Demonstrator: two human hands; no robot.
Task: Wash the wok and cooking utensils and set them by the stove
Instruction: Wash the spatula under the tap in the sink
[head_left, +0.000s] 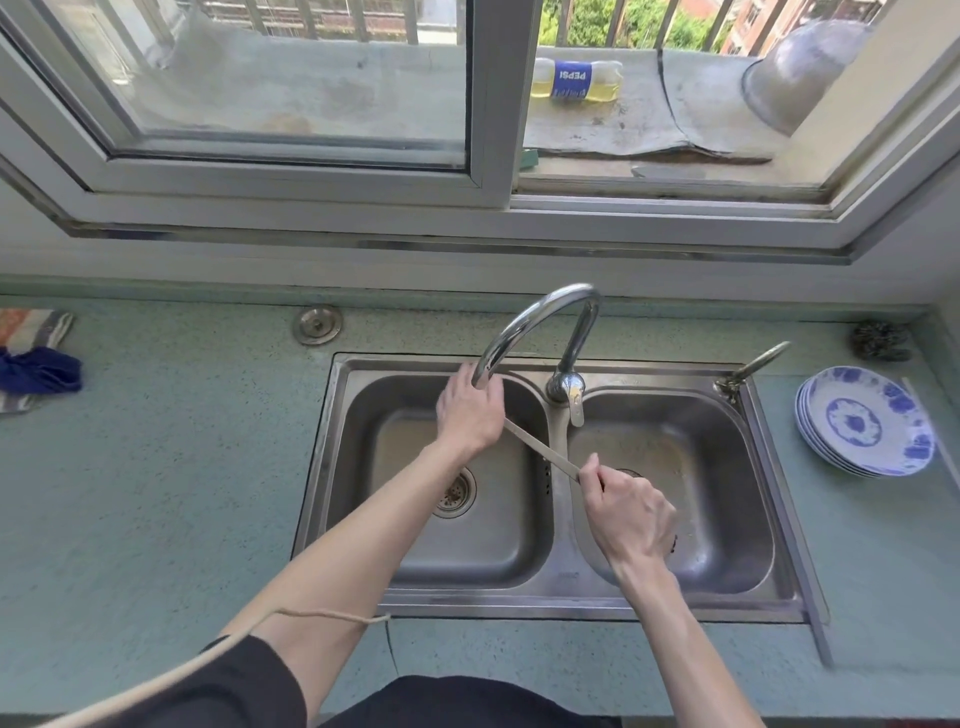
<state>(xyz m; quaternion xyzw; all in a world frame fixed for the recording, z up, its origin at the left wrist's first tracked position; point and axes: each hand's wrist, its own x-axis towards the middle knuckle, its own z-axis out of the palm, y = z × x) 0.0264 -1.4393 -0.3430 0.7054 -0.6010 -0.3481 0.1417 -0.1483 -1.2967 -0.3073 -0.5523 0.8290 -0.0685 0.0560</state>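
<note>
long flat steel utensil (540, 453) slanting across the divider of the double steel sink (779, 519), gripped at its handle end by right hand (628, 512), left hand (470, 408) curled over its far end beneath curved chrome faucet (524, 322); rinsing step, probably; next, water on and rubbing.

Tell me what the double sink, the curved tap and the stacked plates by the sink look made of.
Double-basin silver sink: looks like brushed stainless steel, dull grey sheen with soft reflections.
Curved chrome gooseneck tap: polished metal, probably chrome-plated; it shows bright mirror-like highlights.
Stacked blue-and-white patterned plates: glossy glazed ceramic or possibly melamine; the shine and printed floral pattern fit either.
</note>
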